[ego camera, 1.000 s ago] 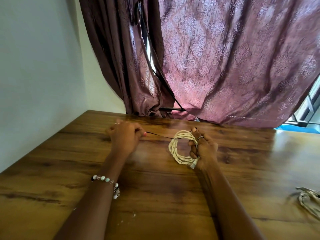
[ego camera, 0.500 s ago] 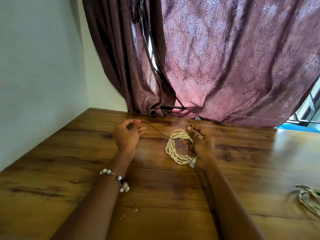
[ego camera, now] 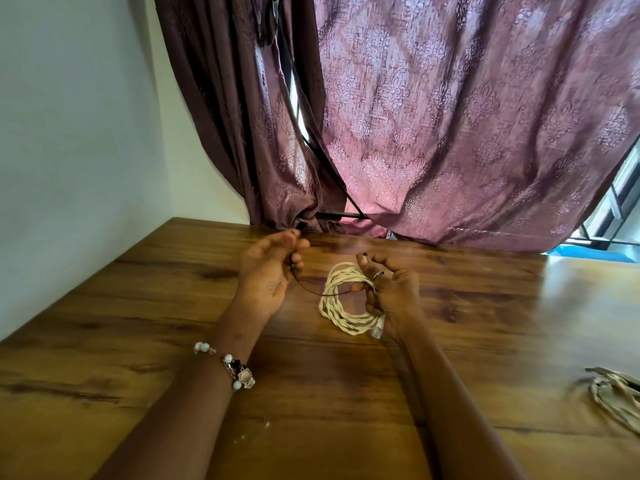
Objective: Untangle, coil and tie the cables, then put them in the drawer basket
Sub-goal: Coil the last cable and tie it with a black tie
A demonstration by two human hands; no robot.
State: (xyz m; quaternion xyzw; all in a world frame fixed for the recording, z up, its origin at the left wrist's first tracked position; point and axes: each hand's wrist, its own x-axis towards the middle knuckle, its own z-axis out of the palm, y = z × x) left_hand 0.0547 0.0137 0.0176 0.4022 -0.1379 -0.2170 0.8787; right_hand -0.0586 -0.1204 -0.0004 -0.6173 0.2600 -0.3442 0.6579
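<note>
A cream-coloured twisted cable point(ego camera: 341, 299), wound into a coil, is held just above the wooden table point(ego camera: 138, 306) near its middle. The right side of the coil is gripped by the right hand point(ego camera: 388, 292), whose fingers are curled round the strands; a pale connector point(ego camera: 377, 330) is seen projecting below that hand. A thin dark tie point(ego camera: 311, 287) is run in a slack curve from the coil across to the left hand point(ego camera: 268, 268), where it is pinched between thumb and curled fingertips. A beaded bracelet point(ego camera: 230, 365) is worn on the left wrist. A second pale cable bundle point(ego camera: 614, 393) is laid on the table at the right edge, well apart. A patterned maroon curtain point(ego camera: 450, 116) is hung behind the table.
</note>
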